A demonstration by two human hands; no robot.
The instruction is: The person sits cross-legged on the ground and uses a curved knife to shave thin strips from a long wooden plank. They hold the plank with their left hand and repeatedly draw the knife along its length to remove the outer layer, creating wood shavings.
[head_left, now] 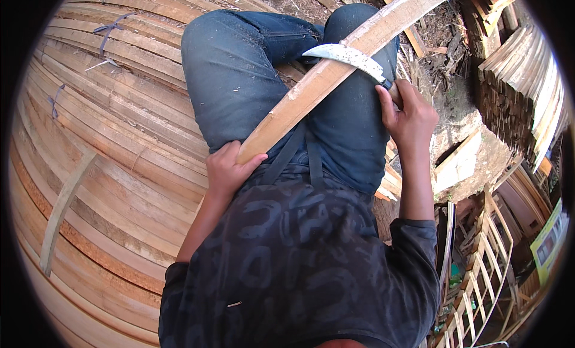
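A long wooden plank [299, 99] lies slantwise across my lap, from my waist up past my right knee. My left hand [230, 165] is closed round its near end, thumb on top. In my right hand [410, 111] is the handle of a curved knife [344, 53], a sickle-like blade with a pale, spotted face. The blade crosses over the plank near my right thigh, its tip pointing left. Rough, pale patches run along the plank's upper left edge.
Stacked boards [114, 186] fill the left side, some bundled with blue ties [112, 29]. A pile of thin slats [527, 84] stands at the far right. Below it are a wooden lattice frame [479, 276] and a green-yellow panel [548, 243]. Wood scraps litter the ground.
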